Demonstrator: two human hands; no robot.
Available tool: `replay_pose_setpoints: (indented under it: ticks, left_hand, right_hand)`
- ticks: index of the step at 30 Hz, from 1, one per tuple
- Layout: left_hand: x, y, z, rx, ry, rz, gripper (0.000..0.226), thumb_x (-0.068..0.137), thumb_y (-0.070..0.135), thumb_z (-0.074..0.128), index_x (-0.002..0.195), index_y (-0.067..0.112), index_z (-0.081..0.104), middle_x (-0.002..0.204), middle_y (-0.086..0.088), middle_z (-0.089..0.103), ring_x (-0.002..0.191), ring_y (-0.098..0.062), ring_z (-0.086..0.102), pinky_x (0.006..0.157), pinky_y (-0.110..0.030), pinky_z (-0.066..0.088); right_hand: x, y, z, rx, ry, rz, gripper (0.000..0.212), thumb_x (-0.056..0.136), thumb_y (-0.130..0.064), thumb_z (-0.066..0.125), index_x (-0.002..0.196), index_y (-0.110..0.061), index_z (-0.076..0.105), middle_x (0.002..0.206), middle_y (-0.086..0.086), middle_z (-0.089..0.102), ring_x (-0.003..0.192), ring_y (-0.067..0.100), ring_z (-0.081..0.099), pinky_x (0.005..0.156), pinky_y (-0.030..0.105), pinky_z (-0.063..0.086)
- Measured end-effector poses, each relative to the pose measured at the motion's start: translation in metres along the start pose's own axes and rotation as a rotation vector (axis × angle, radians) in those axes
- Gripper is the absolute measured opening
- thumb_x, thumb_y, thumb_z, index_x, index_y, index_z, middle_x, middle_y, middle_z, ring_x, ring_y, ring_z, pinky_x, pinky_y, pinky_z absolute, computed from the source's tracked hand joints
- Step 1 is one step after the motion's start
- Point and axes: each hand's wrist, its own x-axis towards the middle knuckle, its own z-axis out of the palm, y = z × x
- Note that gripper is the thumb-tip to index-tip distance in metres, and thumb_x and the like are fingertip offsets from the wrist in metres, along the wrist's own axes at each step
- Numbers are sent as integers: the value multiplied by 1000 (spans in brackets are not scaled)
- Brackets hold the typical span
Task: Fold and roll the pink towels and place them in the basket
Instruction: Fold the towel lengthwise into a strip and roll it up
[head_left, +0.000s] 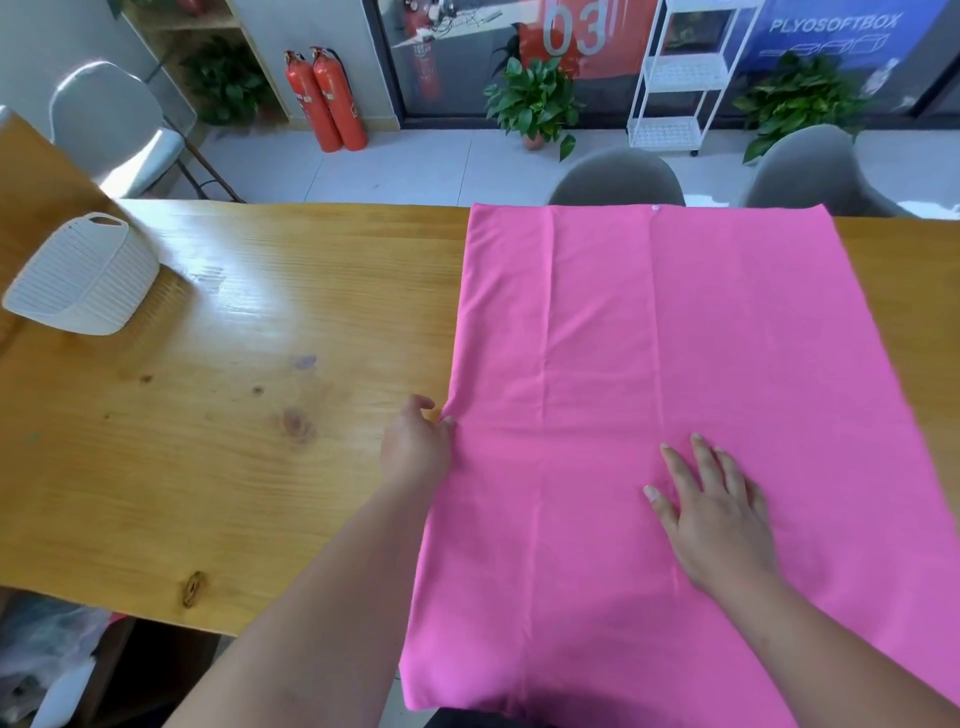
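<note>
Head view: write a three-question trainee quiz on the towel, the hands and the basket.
1. True or false: the right hand lies flat, fingers spread, on the pink towel.
2. The left hand pinches the towel at its: A) far edge, B) left edge, C) right edge.
3. Fill in: the white basket sits on the ____ side of the table, apart from the towel.
Key: 1 true; 2 B; 3 left.

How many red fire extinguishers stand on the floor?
2. The left extinguisher and the right extinguisher stand side by side beyond the table, by the wall. Others may be hidden.
</note>
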Motion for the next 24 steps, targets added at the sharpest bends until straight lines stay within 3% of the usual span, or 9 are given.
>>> replay_pose_setpoints:
  ticks: [2,4,7,10,15,21,24]
  left_hand:
    - [-3,5,7,72,68,58,44,97,38,65,137,21,56,127,-7,57,116,-31,61,97,-42,50]
    - [-1,13,15,188,107,239,55,97,38,63,146,18,50,143,-12,46,131,-34,49,109,-45,44]
    - [17,27,27,406,32,564,69,105,49,47,164,19,26,172,-12,16,160,-33,14,129,-49,22]
    - [44,33,38,614,-49,729,79,107,66,25,169,21,5,177,-8,-8,163,-24,-12,133,-47,3]
    - [75,24,49,686,-48,700,93,100,83,14,169,23,-1,176,-7,-12,161,-23,-19,132,-50,-1]
    - [112,73,57,772,-177,660,98,96,83,7,168,18,-9,174,-12,-20,160,-26,-24,131,-50,-6]
    - [104,86,63,710,-153,631,91,100,74,17,169,17,1,176,-16,-7,162,-30,-15,131,-50,-4]
  right_hand:
    - [4,1,-2,-20,40,6,73,102,-70,17,165,-34,28,172,7,19,157,32,18,126,54,25]
    - [15,5,-4,-7,79,29,73,102,-68,25,162,-28,37,167,15,27,152,38,25,123,58,30]
    - [48,16,-11,19,116,53,76,102,-67,26,168,-29,19,173,16,8,158,41,12,128,58,19]
    - [83,34,-13,-5,95,63,80,101,-74,16,168,-33,0,175,11,-10,161,37,-3,130,57,8]
    - [98,63,-1,28,124,178,84,97,-82,23,167,-41,2,177,3,-6,162,31,-6,129,57,9]
    - [133,70,-14,15,83,190,86,93,-88,3,165,-43,-9,175,1,-17,161,31,-11,130,56,3]
    - [142,66,-20,21,21,207,86,94,-83,6,167,-39,-7,175,6,-16,161,34,-11,129,59,4]
